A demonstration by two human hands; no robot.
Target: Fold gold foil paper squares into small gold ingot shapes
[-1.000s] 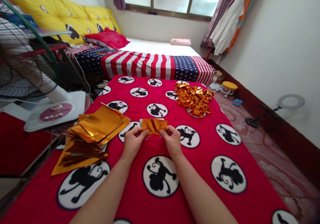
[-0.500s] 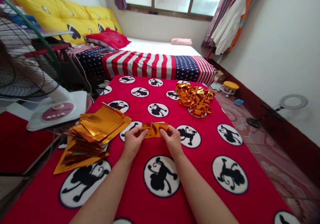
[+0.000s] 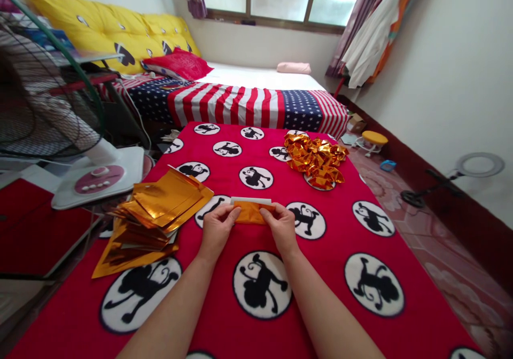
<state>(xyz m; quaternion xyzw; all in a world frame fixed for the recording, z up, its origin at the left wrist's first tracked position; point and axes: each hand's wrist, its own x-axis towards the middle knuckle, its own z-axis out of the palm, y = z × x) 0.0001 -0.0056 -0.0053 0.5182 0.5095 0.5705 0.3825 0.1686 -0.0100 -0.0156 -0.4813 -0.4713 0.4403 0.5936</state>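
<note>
A small folded sheet of gold foil paper (image 3: 251, 211) lies on the red blanket with monkey prints (image 3: 332, 252). My left hand (image 3: 217, 229) pinches its left end and my right hand (image 3: 282, 225) pinches its right end, thumbs on top. A white strip shows along the sheet's far edge. A stack of flat gold foil sheets (image 3: 154, 217) lies to the left of my left hand. A heap of folded gold foil pieces (image 3: 316, 159) sits farther away on the right.
A standing fan (image 3: 48, 97) with a white base (image 3: 100, 180) is at the left. A bed with a flag-patterned cover (image 3: 248, 102) and yellow cushions (image 3: 116, 30) stands behind. A ring light (image 3: 479, 165) lies on the floor at the right.
The foil sheet has been lowered and pressed flatter against the blanket; it looks narrower than before. Both hands keep their hold on its ends.
</note>
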